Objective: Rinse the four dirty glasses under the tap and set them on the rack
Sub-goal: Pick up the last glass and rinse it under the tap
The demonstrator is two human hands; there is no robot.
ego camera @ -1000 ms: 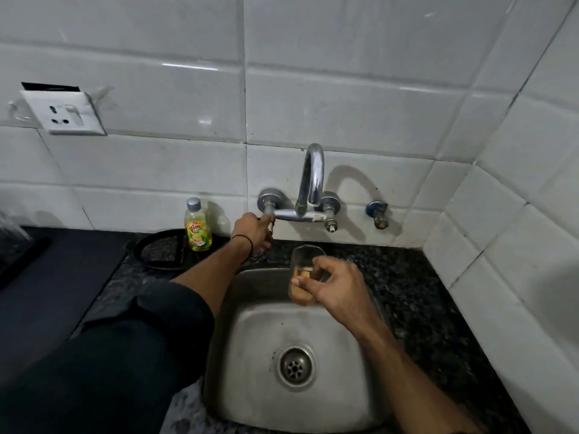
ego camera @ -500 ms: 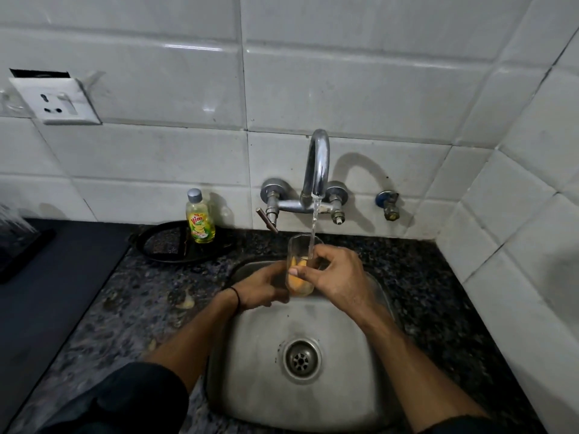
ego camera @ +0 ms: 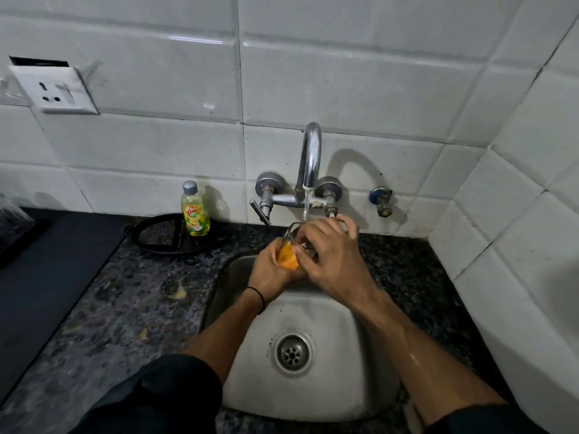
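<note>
Glass (ego camera: 291,235), in my right grip (ego camera: 332,258) alone a moment ago, now has both: left grip (ego camera: 269,270) clasps its base, right grip curls over its rim.

— Where is the glass (ego camera: 293,234)?
— Over the twelve o'clock edge of the sink (ego camera: 313,393), tilted, below the tap (ego camera: 308,158). The left hand (ego camera: 269,270) grips its lower part. The right hand (ego camera: 332,261) curls over it from three o'clock.
— Water?
— A thin stream (ego camera: 306,205) falls to the right hand's fingers (ego camera: 344,225); whether it enters the glass, I cannot tell. Something orange (ego camera: 286,258) shows between the hands.
— And around them?
— A drain (ego camera: 293,353) sits mid-sink. At the sink's ten o'clock a yellow bottle (ego camera: 195,209) stands on a black tray (ego camera: 156,236) on the speckled tabletop (ego camera: 109,308). A valve (ego camera: 380,202) is at the tap's three o'clock, and a socket (ego camera: 53,89) is on the wall at its ten.
</note>
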